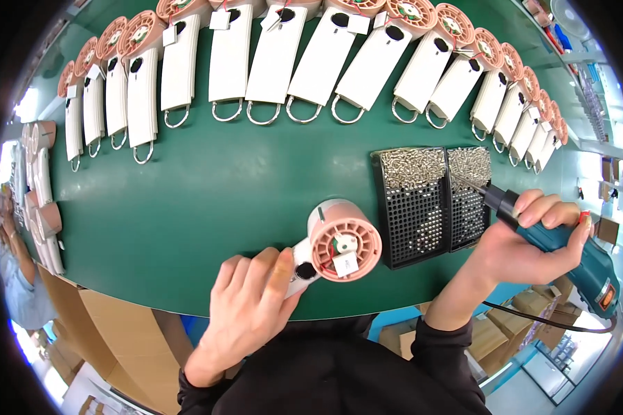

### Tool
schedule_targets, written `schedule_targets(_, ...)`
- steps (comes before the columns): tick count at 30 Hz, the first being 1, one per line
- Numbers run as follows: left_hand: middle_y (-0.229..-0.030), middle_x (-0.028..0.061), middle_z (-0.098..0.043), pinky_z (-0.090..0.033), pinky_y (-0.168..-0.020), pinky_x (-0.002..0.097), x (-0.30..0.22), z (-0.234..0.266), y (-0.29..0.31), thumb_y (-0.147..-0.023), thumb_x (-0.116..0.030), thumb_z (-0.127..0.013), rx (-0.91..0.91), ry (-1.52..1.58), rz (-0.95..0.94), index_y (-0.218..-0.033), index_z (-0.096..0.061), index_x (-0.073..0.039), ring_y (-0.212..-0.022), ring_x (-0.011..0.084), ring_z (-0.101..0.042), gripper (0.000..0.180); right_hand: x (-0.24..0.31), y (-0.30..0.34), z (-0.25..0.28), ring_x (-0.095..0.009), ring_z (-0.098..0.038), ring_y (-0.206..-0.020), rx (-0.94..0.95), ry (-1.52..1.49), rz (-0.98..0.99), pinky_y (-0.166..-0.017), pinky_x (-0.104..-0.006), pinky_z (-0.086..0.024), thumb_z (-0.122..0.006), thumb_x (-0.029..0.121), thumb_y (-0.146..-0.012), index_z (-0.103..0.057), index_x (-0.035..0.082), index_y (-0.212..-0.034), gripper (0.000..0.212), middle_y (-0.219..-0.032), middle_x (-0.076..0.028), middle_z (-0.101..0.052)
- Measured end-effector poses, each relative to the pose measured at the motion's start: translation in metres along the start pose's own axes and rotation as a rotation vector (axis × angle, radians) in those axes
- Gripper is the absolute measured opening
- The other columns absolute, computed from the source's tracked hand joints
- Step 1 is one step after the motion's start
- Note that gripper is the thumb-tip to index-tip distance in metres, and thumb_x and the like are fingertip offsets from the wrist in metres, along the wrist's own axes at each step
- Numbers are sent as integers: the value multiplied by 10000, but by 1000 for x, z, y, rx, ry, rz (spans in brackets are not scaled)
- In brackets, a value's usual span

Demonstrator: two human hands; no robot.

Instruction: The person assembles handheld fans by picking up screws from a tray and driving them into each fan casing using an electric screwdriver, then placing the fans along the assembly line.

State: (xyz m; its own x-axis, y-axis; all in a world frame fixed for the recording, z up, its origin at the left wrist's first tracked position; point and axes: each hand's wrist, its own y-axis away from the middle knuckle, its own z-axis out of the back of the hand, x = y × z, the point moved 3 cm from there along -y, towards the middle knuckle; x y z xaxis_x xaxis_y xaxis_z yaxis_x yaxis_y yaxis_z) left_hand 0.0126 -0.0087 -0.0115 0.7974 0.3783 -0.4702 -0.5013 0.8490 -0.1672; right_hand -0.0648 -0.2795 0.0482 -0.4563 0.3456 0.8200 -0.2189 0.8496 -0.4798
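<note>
My left hand is closed around the white handle of a handheld fan, whose round pink head faces up with its vented inside bare. Red wires, a green part and a small white tag show in that head. In my right hand is a teal electric screwdriver, gripped around its body and pointing to the upper left. Its thin bit reaches over the right one of two black screw trays. Silver screws are heaped at the far end of both trays, and some sit in the holes.
Several similar fans with white handles and metal loops lie in a curved row along the far side of the green table. More fan parts stand at the left edge. Cardboard boxes sit below the near edge. Another person's arm shows at far left.
</note>
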Motion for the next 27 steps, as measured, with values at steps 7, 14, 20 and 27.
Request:
schedule_targets(7, -1048, 128, -577, -435, -750, 367, 0, -10, 8, -736, -182, -731, -59, -94, -77, -1313, -394, 9, -735, 235, -543, 695, -5, -3, 6, -140, -379, -466, 59, -44, -37, -517, -309, -342, -376, 241, -940, -396, 70, -703, 293, -633, -29, -394)
schedule_targets(14, -1046, 136, -575, -442, -747, 380, -1, -10, 8, -757, -183, -718, -43, -107, -79, -1324, -386, 11, -733, 239, -544, 685, -7, -6, 9, -171, -413, -410, 94, -51, -37, -437, -329, -384, -299, 285, -969, -418, 59, -750, 336, -655, -52, -424)
schedule_targets(20, -1046, 140, -573, -439, -748, 382, 0, -10, 9, -753, -183, -725, -60, -93, -80, -1329, -381, 11, -727, 243, -542, 698, -6, -3, 4, -131, -378, -464, 151, -30, -50, -501, -302, -346, -382, 220, -939, -403, 67, -752, 243, -646, -28, -408)
schedule_targets(27, -1031, 163, -593, -427, -752, 362, -1, -4, 0, -684, -123, -788, -47, 17, 4, -1205, -437, 49, -757, 257, -572, 652, -5, -4, 6, -160, -397, -415, 125, -23, -16, -432, -324, -384, -280, 281, -975, -408, 70, -828, 287, -671, -48, -421)
